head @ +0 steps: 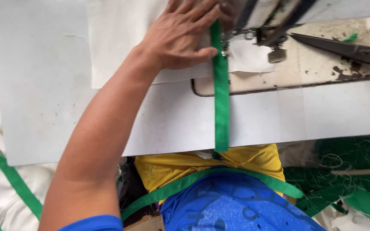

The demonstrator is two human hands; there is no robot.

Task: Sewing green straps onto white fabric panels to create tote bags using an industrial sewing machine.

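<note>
- The green strap (221,85) lies in a straight line from under the sewing machine's presser foot (275,53), across the pale counter (43,85) to its near edge, where it drops over and hangs; a further length of it loops across the person's lap; laid so, it probably feeds straight toward the needle without twisting.
- The left hand (180,36) lies flat, palm down, fingers spread apart and clamped on nothing; it presses the white cloth (120,38) at the far edge of the counter, thumb tip touching the strap's left edge, seemingly to keep cloth and strap lined up and still.
- The right hand is not in view.
- The cloth lies under the strap and runs on beneath the foot onto the worn, chipped machine bed (317,68), which sits sunk into the counter.
- Dark scissors (347,49) lie on that bed toward the far right corner, blades pointing at the foot; near to reach, yet off the strap's path.
- Beyond the counter's near edge: yellow fabric (172,169) and a blue garment (232,205) at the lap; white cloth piled at the left; green netting (352,171) heaped at the right.
</note>
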